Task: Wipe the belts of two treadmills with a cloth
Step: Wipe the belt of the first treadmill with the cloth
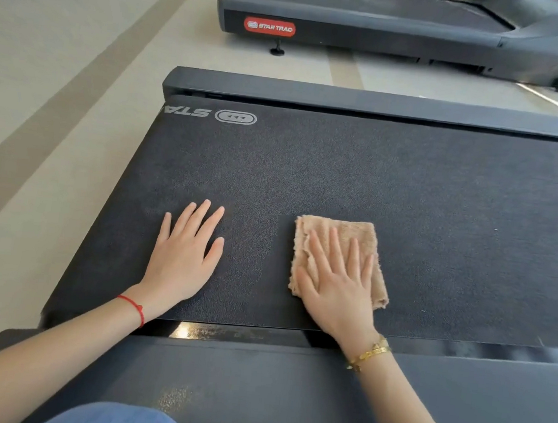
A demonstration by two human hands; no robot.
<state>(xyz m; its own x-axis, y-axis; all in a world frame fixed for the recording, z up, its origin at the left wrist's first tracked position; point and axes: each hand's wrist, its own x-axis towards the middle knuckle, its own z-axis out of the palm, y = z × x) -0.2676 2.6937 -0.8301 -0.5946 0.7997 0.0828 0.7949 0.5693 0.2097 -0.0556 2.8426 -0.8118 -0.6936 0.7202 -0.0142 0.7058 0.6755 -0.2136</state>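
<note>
From the head view we see two treadmills. On the near one's dark textured rubber belt (342, 183), our right hand (337, 283) presses flat, fingers straight, on one folded tan terry cloth (354, 233) near the belt's close edge. Left of the cloth, apart from it, our left hand (185, 256) rests flat and open on the belt. Right of the cloth and beyond it the belt lies bare up to the far grey side rail (351, 98). The second dark grey treadmill (376, 25) stands beyond the rail.

Both arms reach forward, left hand (183, 256) and right hand (338, 286) flat, fingers (334, 248) spread.
</note>
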